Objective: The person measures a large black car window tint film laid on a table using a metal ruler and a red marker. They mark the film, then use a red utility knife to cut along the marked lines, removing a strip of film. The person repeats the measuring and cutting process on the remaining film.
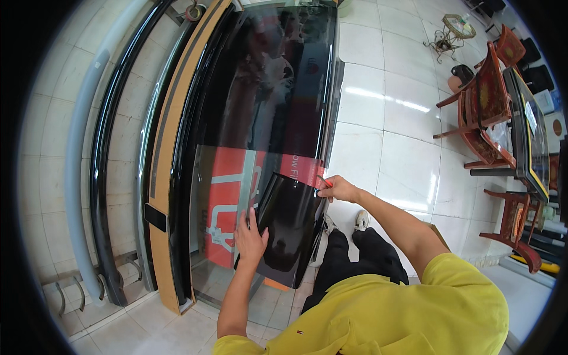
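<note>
A glass-topped table [228, 284] stands before me, with red printed panels showing through the glass. Dark glossy film [236, 106] covers its far part. On the near right lies a smaller dark film piece [290, 236], its surface curved and shiny. My left hand [251, 238] rests palm down at the left edge of this piece, fingers spread. At the table's right edge, by the piece's upper right corner, my right hand [340, 189] is closed around a slim red tool [324, 182]. Its exact kind is too small to make out.
Long film rolls, one black [106, 160] and one grey [78, 136], lie on a rack to the left, beside a long cardboard box [171, 112]. Carved wooden chairs [488, 89] and a dark table [523, 124] stand at the right. White floor tiles [408, 160] lie between.
</note>
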{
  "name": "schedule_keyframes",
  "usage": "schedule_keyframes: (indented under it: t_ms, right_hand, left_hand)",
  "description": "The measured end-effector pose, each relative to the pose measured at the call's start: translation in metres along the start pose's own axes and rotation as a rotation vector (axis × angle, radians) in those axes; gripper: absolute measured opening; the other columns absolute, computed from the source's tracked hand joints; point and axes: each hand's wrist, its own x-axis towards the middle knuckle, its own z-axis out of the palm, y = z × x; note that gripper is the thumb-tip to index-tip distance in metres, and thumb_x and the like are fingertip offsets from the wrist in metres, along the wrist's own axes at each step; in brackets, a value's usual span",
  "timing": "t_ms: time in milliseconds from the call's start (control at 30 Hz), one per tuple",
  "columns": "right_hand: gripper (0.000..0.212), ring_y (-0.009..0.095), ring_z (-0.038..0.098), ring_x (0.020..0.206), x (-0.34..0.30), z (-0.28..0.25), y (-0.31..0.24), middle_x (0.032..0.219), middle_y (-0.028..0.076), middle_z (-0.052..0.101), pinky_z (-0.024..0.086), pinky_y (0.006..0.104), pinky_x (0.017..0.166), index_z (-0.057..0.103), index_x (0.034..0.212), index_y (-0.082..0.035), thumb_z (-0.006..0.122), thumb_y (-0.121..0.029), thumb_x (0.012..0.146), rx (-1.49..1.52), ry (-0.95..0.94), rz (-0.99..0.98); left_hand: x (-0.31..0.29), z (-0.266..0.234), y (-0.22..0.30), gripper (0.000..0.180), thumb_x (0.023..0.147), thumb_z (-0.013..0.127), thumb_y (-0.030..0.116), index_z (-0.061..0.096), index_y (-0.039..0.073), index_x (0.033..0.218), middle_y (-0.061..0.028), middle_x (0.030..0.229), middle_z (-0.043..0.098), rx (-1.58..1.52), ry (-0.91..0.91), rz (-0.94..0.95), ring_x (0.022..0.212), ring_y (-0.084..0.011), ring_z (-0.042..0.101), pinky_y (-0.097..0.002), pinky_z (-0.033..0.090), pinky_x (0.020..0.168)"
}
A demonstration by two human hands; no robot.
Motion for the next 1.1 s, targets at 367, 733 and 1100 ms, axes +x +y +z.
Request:
schedule_keyframes:
  t_ms: [367,733,1100]
  right_hand:
    - [0.020,0.011,0.063,0.060,0.002,0.004,-0.006,0.078,0.001,0.068,0.046,0.0299,0.058,0.073,0.100,-0.004,0.080,-0.022,0.095,-0.131,-0.055,0.103]
    - [0.018,0.010,0.061,0.057,-0.008,0.004,-0.010,0.073,0.000,0.065,0.048,0.0289,0.059,0.070,0.090,-0.005,0.080,-0.019,0.096,-0.112,-0.016,0.120]
    - [0.020,0.013,0.063,0.058,0.008,0.004,-0.025,0.076,0.003,0.066,0.051,0.0307,0.058,0.070,0.097,-0.001,0.080,-0.018,0.094,-0.163,-0.025,0.101]
  left_hand:
    - [0.095,0.027,-0.142,0.095,0.091,0.078,0.022,0.027,0.015,0.171,-0.0151,0.122,0.060,0.271,0.017,-0.246,0.108,-0.0351,0.064,-0.0496,0.054,0.090]
    - [0.000,-0.003,-0.022,0.074,0.089,0.083,0.028,0.054,0.014,0.156,-0.0201,0.151,0.055,0.002,0.127,0.165,0.139,-0.0426,0.052,-0.0585,0.039,0.114]
    - [0.073,0.023,-0.099,0.097,0.087,0.076,0.013,0.028,0.015,0.171,-0.0150,0.114,0.059,0.213,-0.033,-0.244,0.105,-0.0370,0.063,-0.0505,0.055,0.083]
